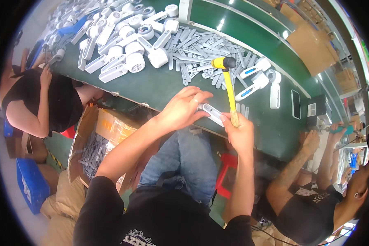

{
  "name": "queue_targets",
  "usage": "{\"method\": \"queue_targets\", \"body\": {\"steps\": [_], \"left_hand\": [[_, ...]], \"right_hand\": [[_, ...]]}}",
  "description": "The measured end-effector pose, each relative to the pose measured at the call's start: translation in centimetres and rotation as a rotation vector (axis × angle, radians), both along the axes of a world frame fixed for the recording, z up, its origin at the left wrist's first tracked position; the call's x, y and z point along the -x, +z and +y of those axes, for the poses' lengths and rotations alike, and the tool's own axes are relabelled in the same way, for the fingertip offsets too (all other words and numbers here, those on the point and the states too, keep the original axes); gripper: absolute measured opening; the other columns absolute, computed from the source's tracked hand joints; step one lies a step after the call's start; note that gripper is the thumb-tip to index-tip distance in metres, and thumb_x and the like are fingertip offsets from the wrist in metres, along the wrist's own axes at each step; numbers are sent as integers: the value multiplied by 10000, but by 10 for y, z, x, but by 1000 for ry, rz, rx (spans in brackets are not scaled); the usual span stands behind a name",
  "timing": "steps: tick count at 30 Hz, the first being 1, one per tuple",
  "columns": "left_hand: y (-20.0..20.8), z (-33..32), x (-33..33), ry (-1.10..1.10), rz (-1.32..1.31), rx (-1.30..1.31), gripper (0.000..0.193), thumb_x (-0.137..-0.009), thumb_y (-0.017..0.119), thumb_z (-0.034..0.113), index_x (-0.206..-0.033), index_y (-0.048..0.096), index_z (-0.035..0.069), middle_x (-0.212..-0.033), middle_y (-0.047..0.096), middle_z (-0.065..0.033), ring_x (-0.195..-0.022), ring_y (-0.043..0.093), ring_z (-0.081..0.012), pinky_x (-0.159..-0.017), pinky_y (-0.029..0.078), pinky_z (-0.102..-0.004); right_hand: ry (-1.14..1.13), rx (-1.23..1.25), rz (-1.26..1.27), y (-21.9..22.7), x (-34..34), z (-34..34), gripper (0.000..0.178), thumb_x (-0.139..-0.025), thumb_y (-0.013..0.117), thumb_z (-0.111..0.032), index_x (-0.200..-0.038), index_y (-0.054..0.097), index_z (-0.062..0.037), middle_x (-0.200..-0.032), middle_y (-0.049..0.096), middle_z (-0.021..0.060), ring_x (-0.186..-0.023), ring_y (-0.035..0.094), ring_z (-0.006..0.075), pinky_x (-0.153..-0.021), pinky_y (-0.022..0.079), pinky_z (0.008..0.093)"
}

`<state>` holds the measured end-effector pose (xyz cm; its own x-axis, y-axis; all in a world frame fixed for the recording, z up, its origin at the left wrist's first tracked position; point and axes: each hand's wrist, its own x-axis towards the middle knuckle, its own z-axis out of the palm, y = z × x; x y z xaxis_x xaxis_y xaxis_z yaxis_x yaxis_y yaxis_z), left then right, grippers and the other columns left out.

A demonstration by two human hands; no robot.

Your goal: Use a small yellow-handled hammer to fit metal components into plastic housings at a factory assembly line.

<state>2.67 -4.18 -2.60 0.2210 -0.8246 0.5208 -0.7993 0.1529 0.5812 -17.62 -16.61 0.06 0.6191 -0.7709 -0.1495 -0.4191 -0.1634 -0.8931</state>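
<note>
My left hand [183, 107] is closed round the head end of a white handheld fan [212, 114], just over the near edge of the green table. The fan's handle points right toward my other hand, and its round head is mostly hidden by my fingers. My right hand [240, 130] grips the lower handle of a hammer [229, 91], with thumb and fingertips also against the fan's handle end. The hammer stands upright, its yellow and black head above the table. Beyond it lies a heap of grey plastic strips [197, 51].
Many white fans [127, 61] are piled at the left back. A few fans with blue parts [254, 86] and a phone [296, 104] lie right. An open carton [78, 153] of grey strips stands below left. People work on both sides, one nearby at right [303, 205].
</note>
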Motion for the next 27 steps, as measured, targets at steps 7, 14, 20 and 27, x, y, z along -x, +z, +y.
{"method": "queue_targets", "body": {"steps": [7, 14, 20, 27], "left_hand": [[5, -4, -10, -89, -259, 105, 206, -824, 820, 160, -996, 728, 95, -1012, 717, -47, -1072, 677, -256, -967, 509, -406], [0, -7, -3, -67, -240, 89, 249, -833, 832, 189, -1059, 776, 102, -1034, 732, -64, -1065, 687, -265, -983, 514, -414], [9, -21, -14, -230, -385, 76, 310, -864, 806, 177, -1175, 811, 183, -1112, 767, -54, -1046, 725, -262, -1026, 559, -432], [5, -21, -13, -304, -422, 39, 269, -873, 796, 135, -1140, 818, 161, -1029, 758, -42, -963, 730, -238, -1080, 563, -476]], "right_hand": [[-61, 15, 179, 33, -16, 8, 369, -993, 780, -281, -1279, 751, -51, -641, 624, 20, -485, 567, 98, -480, 462, 305], [-230, -473, -56, 0, -4, 0, 448, -992, 798, -307, -1263, 710, 39, -599, 568, 7, -440, 497, 93, -406, 380, 277], [-187, -361, -54, -3, -4, 4, 336, -999, 785, -269, -1139, 763, 36, -619, 579, -6, -457, 479, 76, -420, 364, 272], [-177, -250, -262, 5, 50, 44, 553, -1166, 474, -292, -1662, 356, -79, -676, 445, -61, -475, 372, 41, -420, 340, 228]]}}
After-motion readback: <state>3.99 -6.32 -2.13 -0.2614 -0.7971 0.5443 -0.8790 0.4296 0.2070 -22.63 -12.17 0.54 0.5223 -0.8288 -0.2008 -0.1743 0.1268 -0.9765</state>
